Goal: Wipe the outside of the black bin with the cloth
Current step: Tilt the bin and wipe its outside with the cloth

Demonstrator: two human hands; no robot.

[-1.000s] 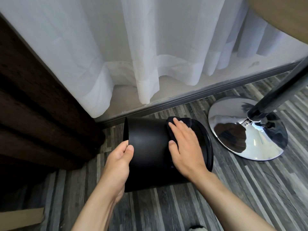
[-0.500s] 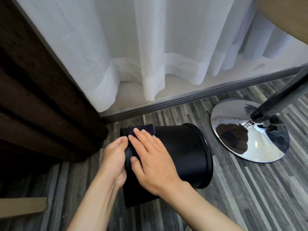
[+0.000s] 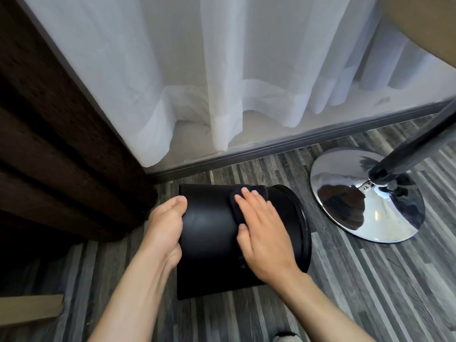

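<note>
Head view, matte black bin [image 3: 209,233] on its side, left hand [image 3: 166,225] gripping its base, right hand [image 3: 264,233] flat on dark cloth [image 3: 240,196].

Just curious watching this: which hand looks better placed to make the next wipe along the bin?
The right hand. It lies flat on the dark cloth, pressing it on the black bin's side. The left hand grips the base end, steadying it.

- No words, numbers, labels or signs can be read anywhere in the picture.
- The black bin [image 3: 209,233] in the middle of the frame has a plain side with no writing.
</note>
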